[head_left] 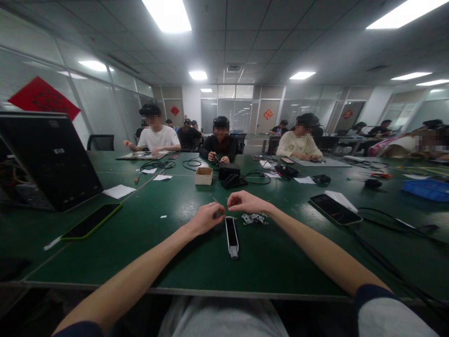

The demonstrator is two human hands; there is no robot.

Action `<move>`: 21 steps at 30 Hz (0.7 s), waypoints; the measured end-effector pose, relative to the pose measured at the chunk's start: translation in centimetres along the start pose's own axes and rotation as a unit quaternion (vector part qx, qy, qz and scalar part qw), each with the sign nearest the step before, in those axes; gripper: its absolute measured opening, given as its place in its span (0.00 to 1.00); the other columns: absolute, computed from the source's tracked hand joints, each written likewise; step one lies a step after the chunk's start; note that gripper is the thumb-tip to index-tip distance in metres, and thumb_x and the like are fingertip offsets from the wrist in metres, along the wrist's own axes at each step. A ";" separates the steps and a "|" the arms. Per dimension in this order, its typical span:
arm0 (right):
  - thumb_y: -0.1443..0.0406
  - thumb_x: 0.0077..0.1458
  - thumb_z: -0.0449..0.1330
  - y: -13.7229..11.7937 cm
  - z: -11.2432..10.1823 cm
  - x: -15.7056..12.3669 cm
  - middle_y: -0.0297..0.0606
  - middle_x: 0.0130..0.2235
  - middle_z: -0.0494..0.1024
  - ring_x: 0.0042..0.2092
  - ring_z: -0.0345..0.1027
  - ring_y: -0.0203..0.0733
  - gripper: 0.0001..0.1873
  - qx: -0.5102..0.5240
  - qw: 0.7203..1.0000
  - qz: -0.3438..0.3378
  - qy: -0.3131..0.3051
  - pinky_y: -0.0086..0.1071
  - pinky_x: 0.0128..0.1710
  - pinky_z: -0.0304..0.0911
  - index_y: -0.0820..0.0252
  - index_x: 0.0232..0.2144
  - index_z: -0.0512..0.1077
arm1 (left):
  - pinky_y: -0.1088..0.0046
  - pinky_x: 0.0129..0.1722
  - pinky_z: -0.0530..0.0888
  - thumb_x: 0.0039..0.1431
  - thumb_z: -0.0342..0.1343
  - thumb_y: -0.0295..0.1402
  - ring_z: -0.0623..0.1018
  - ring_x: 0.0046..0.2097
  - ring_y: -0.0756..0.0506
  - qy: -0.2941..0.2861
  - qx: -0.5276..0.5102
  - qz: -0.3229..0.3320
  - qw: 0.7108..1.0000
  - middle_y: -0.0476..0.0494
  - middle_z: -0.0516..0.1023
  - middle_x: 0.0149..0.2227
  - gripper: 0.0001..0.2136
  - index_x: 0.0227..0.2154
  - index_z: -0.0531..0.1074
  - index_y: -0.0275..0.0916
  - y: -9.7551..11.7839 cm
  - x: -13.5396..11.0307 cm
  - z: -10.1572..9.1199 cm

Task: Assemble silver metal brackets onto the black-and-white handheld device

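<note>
My left hand (207, 218) is closed, with its fingertips pressed together just beyond the top left of a slim device (232, 234) with a white frame and a dark face. A thin pale sliver shows above its fingers; I cannot tell what it is. Facing it from the right, my right hand (247, 202) is curled in a pinch above the device's far end. Whatever its fingertips hold, if anything, is too small to name. A loose pile of small metal plates (254, 218) lies on the green table, under and beside my right wrist.
A phone in a green case (91, 222) lies left, below a black computer case (49, 159). Another phone (335, 209) lies right, near black cables (389, 220). Ahead stand a small cardboard box (204, 176) and a black stand (230, 175). Several people sit across the table (185, 276).
</note>
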State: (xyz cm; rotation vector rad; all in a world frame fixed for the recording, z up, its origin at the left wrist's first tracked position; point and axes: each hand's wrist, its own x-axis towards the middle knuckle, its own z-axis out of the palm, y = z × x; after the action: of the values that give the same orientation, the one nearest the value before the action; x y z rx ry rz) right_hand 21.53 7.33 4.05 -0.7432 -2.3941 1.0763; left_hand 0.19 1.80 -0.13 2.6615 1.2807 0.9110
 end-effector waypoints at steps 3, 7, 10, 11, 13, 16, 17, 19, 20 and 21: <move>0.59 0.50 0.63 0.1 -1.0 -0.1 0.36 0.34 0.78 0.35 0.70 0.37 0.13 -0.072 0.997 0.030 0.016 0.29 0.37 0.65 0.63 0.35 0.73 | 0.75 0.35 0.71 0.57 0.56 0.29 0.73 0.30 0.52 -0.005 0.006 0.004 1.000 0.49 0.75 0.35 0.05 0.37 0.72 0.39 -0.2 0.0 -0.1; 0.60 0.53 0.62 0.5 -5.0 -1.1 0.38 0.41 0.78 0.41 0.70 0.40 0.12 -0.265 0.943 0.183 0.085 0.28 0.43 0.62 0.60 0.38 0.75 | 0.74 0.36 0.71 0.57 0.54 0.30 0.73 0.31 0.51 -0.022 0.009 0.001 1.000 0.48 0.75 0.34 0.04 0.36 0.72 0.38 -0.1 0.0 -0.6; 0.62 0.55 0.61 1.7 -9.8 -3.8 0.52 0.47 0.75 0.48 0.67 0.51 0.16 -0.322 0.883 0.302 0.161 0.37 0.49 0.59 0.68 0.42 0.75 | 0.73 0.36 0.71 0.58 0.52 0.31 0.74 0.31 0.50 -0.036 0.015 0.001 0.999 0.47 0.75 0.34 0.06 0.36 0.72 0.38 0.0 0.1 -1.0; 0.61 0.55 0.60 2.4 -11.3 -5.1 0.59 0.48 0.73 0.51 0.65 0.56 0.19 -0.337 0.853 0.352 0.188 0.41 0.50 0.58 0.72 0.44 0.73 | 0.73 0.36 0.71 0.58 0.52 0.31 0.74 0.30 0.50 -0.042 0.018 0.000 0.999 0.47 0.75 0.34 0.06 0.35 0.72 0.38 0.0 0.1 -1.2; 0.59 0.54 0.61 4.0 -13.9 -8.0 0.72 0.54 0.64 0.56 0.59 0.68 0.28 -0.361 0.784 0.444 0.241 0.51 0.51 0.56 0.77 0.50 0.69 | 0.73 0.35 0.70 0.57 0.52 0.31 0.73 0.30 0.50 -0.050 0.025 -0.002 0.998 0.48 0.76 0.33 0.06 0.35 0.72 0.38 0.0 0.2 -1.3; 0.55 0.45 0.68 7.3 -16.1 -12.2 0.79 0.58 0.55 0.60 0.49 0.78 0.42 -0.370 0.690 0.550 0.289 0.61 0.51 0.52 0.76 0.56 0.64 | 0.73 0.35 0.70 0.57 0.52 0.31 0.74 0.30 0.49 -0.053 0.031 -0.005 0.998 0.48 0.75 0.32 0.06 0.35 0.72 0.38 -0.2 0.2 -1.4; 0.55 0.42 0.69 8.4 -16.4 -13.3 0.74 0.60 0.54 0.61 0.48 0.74 0.43 -0.359 0.654 0.600 0.290 0.59 0.52 0.52 0.70 0.57 0.63 | 0.73 0.35 0.70 0.57 0.53 0.31 0.74 0.31 0.49 -0.053 0.032 -0.007 0.998 0.48 0.75 0.32 0.05 0.35 0.72 0.38 -0.3 0.2 -1.4; 0.56 0.40 0.70 10.5 -16.9 -14.9 0.67 0.61 0.55 0.62 0.48 0.69 0.45 -0.336 0.628 0.647 0.271 0.56 0.53 0.53 0.64 0.58 0.63 | 0.73 0.36 0.70 0.56 0.53 0.31 0.74 0.31 0.49 -0.058 0.034 -0.013 0.998 0.48 0.76 0.32 0.05 0.34 0.72 0.38 -0.4 0.2 -1.3; 0.56 0.39 0.71 11.4 -17.1 -15.4 0.66 0.60 0.55 0.62 0.48 0.67 0.45 -0.329 0.625 0.657 0.264 0.54 0.53 0.54 0.64 0.58 0.63 | 0.73 0.36 0.70 0.56 0.53 0.31 0.74 0.31 0.49 -0.062 0.035 -0.016 0.997 0.48 0.76 0.32 0.05 0.34 0.72 0.38 -0.5 0.2 -1.3; 0.56 0.38 0.71 12.2 -17.2 -15.7 0.65 0.60 0.55 0.62 0.48 0.66 0.45 -0.324 0.626 0.660 0.261 0.52 0.52 0.54 0.64 0.58 0.64 | 0.73 0.36 0.70 0.56 0.53 0.31 0.74 0.32 0.49 -0.067 0.035 -0.018 0.997 0.47 0.76 0.32 0.05 0.34 0.73 0.38 -0.5 0.2 -1.3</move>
State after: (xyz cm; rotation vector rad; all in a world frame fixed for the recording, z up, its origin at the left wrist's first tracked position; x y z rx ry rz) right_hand 46.93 14.01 2.99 -2.8108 -1.3500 0.0927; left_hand -0.73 2.02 0.88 2.6901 1.3489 0.6816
